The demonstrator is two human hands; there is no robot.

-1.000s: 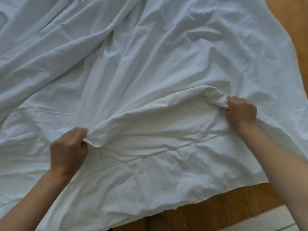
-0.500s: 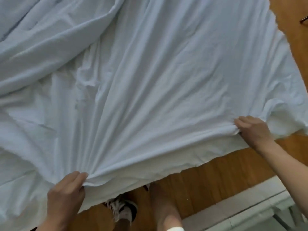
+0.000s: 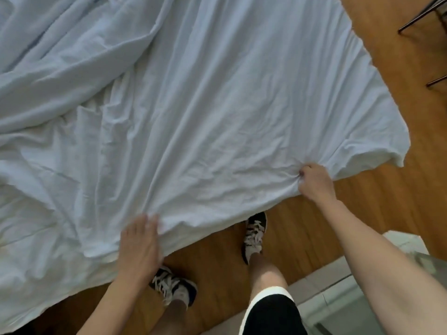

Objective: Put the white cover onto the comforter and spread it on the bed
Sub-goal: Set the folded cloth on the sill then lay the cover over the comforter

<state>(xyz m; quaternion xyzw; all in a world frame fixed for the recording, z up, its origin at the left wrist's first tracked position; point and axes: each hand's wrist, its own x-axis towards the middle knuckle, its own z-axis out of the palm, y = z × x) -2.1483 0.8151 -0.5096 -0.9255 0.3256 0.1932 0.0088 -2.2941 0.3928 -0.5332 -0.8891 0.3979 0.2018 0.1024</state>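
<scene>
We see the white cover (image 3: 205, 122) spread wide and wrinkled, its near edge hanging above the wooden floor (image 3: 377, 201). Our right hand (image 3: 314, 183) bunches that edge in curled fingers; our left hand (image 3: 139, 245) lies blurred at the edge, fingers straight and together. Sneakers (image 3: 254, 234) stand below; dark chair legs (image 3: 420, 18) far right.
</scene>
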